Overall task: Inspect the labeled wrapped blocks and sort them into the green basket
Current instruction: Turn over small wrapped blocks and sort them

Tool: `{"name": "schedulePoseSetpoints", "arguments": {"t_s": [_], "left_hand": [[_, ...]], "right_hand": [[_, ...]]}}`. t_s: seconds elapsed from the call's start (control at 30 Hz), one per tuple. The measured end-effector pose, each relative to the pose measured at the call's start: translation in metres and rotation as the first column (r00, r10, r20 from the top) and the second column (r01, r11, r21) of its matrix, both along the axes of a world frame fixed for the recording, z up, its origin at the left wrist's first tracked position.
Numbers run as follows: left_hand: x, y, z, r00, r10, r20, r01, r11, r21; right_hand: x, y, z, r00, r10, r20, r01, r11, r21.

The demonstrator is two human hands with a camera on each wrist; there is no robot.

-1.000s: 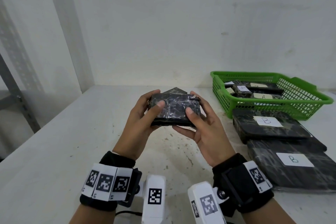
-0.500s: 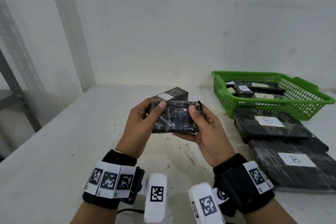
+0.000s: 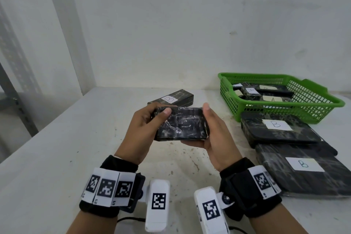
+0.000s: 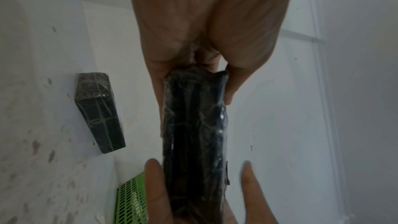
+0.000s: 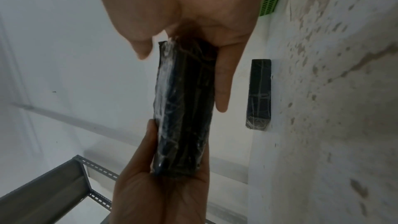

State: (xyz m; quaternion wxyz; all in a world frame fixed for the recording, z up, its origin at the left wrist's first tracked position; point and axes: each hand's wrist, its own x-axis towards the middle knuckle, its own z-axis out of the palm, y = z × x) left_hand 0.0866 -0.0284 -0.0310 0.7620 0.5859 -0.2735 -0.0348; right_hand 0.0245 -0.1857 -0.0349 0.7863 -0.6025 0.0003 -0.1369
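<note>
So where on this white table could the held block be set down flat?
Bare table lies left of both hands, up to the B-labelled long block. The right side is crowded: green plastic basket, then two flat B-labelled wrapped slabs.

Both forearms are bare. The left wrist wears a black band (image 3: 106, 186) wrapped with three white tags (image 3: 108, 188), each printed with a black square code. A black bracket on it carries a white block (image 3: 158, 205) with one more code on its top face. The right wrist wears a wider black strap (image 3: 247, 190) with a single white coded tag (image 3: 263, 180). A silver screw (image 3: 226, 198) fixes its own white coded block (image 3: 209, 213). Thin black cables (image 3: 131, 219) run from under both blocks.
</note>
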Motion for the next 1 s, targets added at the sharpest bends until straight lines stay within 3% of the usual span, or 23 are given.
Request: {"name": "schedulePoseSetpoints", "arguments": {"t_s": [0.23, 0.4, 0.57, 0.7, 0.9, 1.0], "left_hand": [[0.0, 0.003, 0.005, 0.996, -0.053, -0.071, 0.05, 0.998, -0.036], [-0.004, 0.004, 0.006, 0.989, -0.145, -0.041, 0.145, 0.989, -0.006], [-0.002, 0.002, 0.001, 0.996, -0.082, 0.02, 0.08, 0.995, 0.056], [-0.002, -0.002, -0.004, 0.996, -0.081, 0.033, 0.077, 0.991, 0.109], [0.001, -0.002, -0.004, 1.0, -0.023, 0.019, 0.022, 0.998, 0.061], [-0.001, -0.002, -0.002, 0.998, -0.061, -0.028, 0.062, 0.997, 0.049]], "right_hand": [[-0.002, -0.005, 0.002, 0.995, 0.095, -0.013, -0.093, 0.989, 0.117], [-0.002, -0.005, 0.003, 0.999, 0.037, 0.002, -0.037, 0.997, 0.068], [-0.001, -0.001, 0.0, 0.998, -0.052, 0.046, 0.055, 0.996, -0.068], [0.003, -0.001, -0.005, 0.984, -0.158, 0.088, 0.164, 0.984, -0.069], [-0.001, 0.0, -0.001, 0.998, -0.043, 0.055, 0.048, 0.996, -0.079], [-0.002, 0.0, -0.002, 0.991, -0.096, 0.098, 0.107, 0.988, -0.11]]}}
